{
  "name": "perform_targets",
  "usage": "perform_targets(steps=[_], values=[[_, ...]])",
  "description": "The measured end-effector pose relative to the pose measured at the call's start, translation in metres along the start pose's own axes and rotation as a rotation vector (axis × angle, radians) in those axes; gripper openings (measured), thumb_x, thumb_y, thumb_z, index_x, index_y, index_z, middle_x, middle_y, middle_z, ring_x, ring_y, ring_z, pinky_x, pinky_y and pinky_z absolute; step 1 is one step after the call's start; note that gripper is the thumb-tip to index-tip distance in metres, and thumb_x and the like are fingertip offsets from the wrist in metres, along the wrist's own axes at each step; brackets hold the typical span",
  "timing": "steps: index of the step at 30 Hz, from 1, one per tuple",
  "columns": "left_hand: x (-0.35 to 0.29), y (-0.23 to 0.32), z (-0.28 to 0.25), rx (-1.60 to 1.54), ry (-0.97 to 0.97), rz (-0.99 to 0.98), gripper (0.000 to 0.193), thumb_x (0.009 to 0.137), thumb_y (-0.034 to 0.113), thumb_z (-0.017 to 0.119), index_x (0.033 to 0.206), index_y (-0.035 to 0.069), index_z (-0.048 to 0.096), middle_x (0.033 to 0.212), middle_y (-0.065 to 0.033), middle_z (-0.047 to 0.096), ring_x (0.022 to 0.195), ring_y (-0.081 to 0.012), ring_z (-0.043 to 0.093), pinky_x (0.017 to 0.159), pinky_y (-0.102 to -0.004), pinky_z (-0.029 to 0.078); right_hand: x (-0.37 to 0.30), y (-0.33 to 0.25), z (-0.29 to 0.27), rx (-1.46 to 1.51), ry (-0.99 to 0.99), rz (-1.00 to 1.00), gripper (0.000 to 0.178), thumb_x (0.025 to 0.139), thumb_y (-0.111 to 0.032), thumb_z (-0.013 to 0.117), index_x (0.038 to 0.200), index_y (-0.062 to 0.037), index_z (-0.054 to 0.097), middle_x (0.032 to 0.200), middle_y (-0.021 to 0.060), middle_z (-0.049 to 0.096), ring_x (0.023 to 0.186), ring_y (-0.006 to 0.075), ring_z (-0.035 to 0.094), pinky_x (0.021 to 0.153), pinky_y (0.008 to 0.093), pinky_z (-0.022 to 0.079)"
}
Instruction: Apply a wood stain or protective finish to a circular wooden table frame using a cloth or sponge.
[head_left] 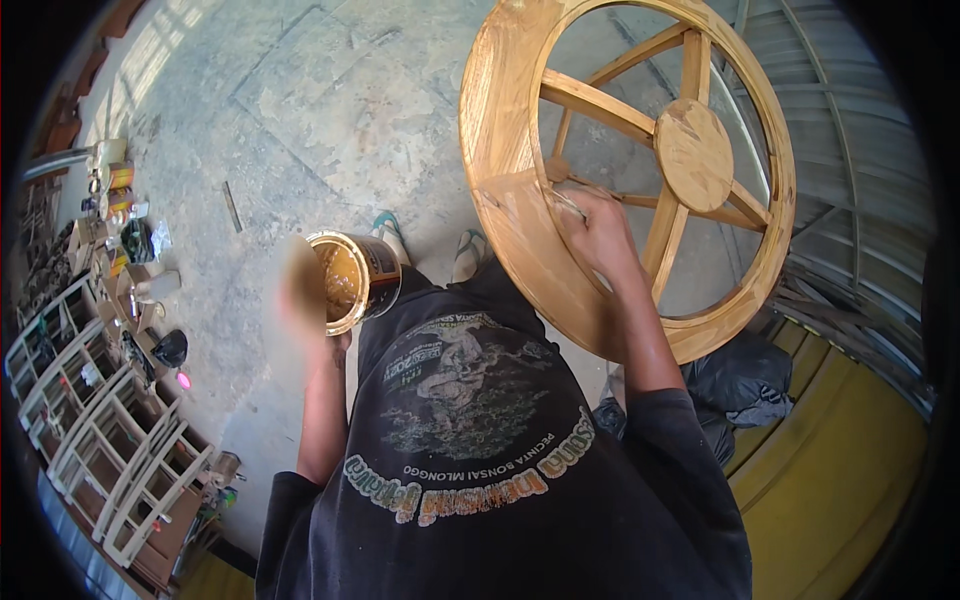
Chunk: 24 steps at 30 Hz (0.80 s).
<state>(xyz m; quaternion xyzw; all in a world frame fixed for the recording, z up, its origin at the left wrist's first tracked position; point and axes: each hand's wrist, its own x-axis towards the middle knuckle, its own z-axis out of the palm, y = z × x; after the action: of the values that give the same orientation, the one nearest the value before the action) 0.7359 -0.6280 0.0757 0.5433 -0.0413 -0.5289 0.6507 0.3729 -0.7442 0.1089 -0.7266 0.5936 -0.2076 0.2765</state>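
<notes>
The two hands are apart. The left hand (310, 285) is clamped on an open can (384, 272), held up in front of the shirt (450, 400); a blurred patch covers most of its fingers. In the can there is a brownish paste (342, 280), its depth hidden. The right hand (603, 232) is curled around a thin tool (570, 206), perhaps a brush, over the inner edge of a round wooden frame (505, 95) with spokes. The frame's top is cut off, and the right forearm covers part of its lower rim. Near the floor's left edge, pale slatted frames (105, 470) stand crowded; black bags (745, 385) are partly hidden behind the right sleeve.
</notes>
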Motion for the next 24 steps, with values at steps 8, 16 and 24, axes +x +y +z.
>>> perform_targets(steps=[8,16,24], values=[[0.059,0.014,0.041,0.084,-0.127,-0.081,0.067,0.091,0.058,0.038,0.13,0.006,0.052,0.126,-0.0113,0.059,0.114,-0.0265,0.058,0.096,-0.0409,0.047,-0.009,-0.04,0.009,-0.125,0.283,-0.157,0.029,0.075,0.002,0.061,0.104,0.0013,0.063,0.098,0.0142,0.061,0.085,0.0342,0.057,0.075,0.0404,0.049],[0.177,0.065,0.107,0.21,-0.333,-0.261,0.068,0.09,0.055,0.033,0.131,0.004,0.05,0.126,-0.0141,0.057,0.115,-0.0303,0.056,0.098,-0.0434,0.045,0.044,-0.06,0.064,-0.33,0.384,-0.012,0.043,0.066,0.01,0.06,0.107,-0.0017,0.067,0.103,0.0101,0.064,0.089,0.0307,0.052,0.082,0.0368,0.046],[0.286,0.119,0.117,0.375,-0.388,-0.297,0.067,0.09,0.059,0.034,0.128,0.008,0.053,0.125,-0.0093,0.059,0.113,-0.0271,0.057,0.093,-0.041,0.048,0.085,-0.129,0.072,-0.283,0.271,0.35,0.04,0.068,0.011,0.061,0.105,-0.0002,0.068,0.1,0.0145,0.066,0.09,0.0325,0.056,0.082,0.0387,0.049]])
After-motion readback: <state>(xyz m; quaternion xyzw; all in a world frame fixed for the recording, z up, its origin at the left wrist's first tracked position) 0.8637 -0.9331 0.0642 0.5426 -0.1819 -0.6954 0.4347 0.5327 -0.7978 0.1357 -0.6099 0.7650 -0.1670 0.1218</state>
